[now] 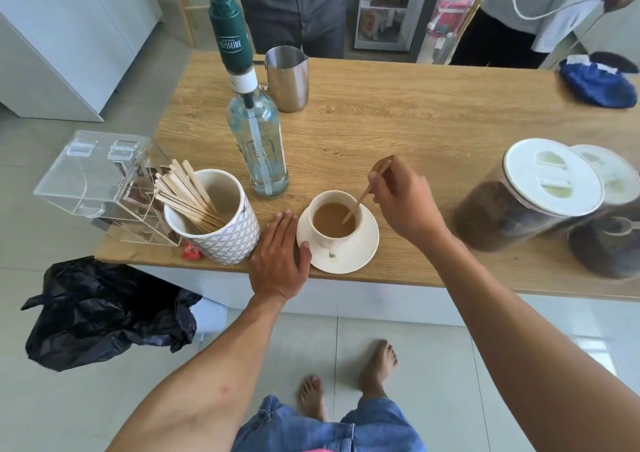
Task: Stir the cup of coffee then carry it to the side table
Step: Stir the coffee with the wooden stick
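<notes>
Wooden counter (433, 112): coffee cup (334, 221), right hand (403, 197) pinching stirrer (360, 198).

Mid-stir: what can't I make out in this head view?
Side table: nowhere in the head view, outside the frame.
Stir stick tip: sunk under the coffee in the cup.
Two jars: blurred, farther one cut by the right edge; contents unclear.

The green pump (231, 41) on the glass bottle (258, 150) carries the white word "TEISSEIRE". The small line above is unreadable
</notes>
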### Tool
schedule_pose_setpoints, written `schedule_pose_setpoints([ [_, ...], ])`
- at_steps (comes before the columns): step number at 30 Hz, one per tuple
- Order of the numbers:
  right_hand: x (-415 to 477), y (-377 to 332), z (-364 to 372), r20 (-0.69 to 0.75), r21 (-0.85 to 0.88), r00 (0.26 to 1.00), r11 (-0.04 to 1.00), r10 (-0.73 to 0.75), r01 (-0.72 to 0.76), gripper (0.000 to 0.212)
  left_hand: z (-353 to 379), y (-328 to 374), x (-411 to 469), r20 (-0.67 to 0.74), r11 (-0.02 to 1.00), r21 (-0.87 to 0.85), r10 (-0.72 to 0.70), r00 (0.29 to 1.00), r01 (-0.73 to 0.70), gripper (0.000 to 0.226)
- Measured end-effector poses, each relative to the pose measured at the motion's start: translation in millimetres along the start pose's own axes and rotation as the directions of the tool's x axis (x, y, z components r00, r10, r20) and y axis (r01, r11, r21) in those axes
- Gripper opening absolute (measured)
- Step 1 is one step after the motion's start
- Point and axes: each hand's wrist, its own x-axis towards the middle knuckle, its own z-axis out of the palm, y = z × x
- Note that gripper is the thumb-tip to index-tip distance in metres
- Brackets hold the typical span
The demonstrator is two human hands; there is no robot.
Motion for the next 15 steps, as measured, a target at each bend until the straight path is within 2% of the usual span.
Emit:
schedule_pose_setpoints([
  [3, 0.2, -3.3, -1.0, 0.047, -0.082, 0.999, 0.996, -0.015, 0.019, 0.019, 0.1, -0.1, -0.1, 0.002, 1.000, -0.004, -0.001, 1.000, 0.001, 0.056],
  [6, 2.8, -4.4, -1.9, 0.028, -0.010, 0.999, 1.000, 0.021, -0.021, 0.019, -0.1, 0.4, 0.1, -0.002, 1.000, -0.004, 0.000, 1.000, 0.000, 0.056],
  [10, 0.6, -7.4, 2.8, 0.118, 0.045, 0.991, 0.997, 0.058, -0.063, 0.018, 0.0, -0.6, -0.6, -0.001, 1.000, -0.010, 0.018, 1.000, -0.018, 0.056],
  [15, 2.5, -7.1, -1.7, 0.075, 0.042, 0.996, 0.998, 0.049, -0.052, 0.017, -0.2, -0.4, -0.2, 0.005, 1.000, -0.020, 0.011, 1.000, -0.011, 0.056],
])
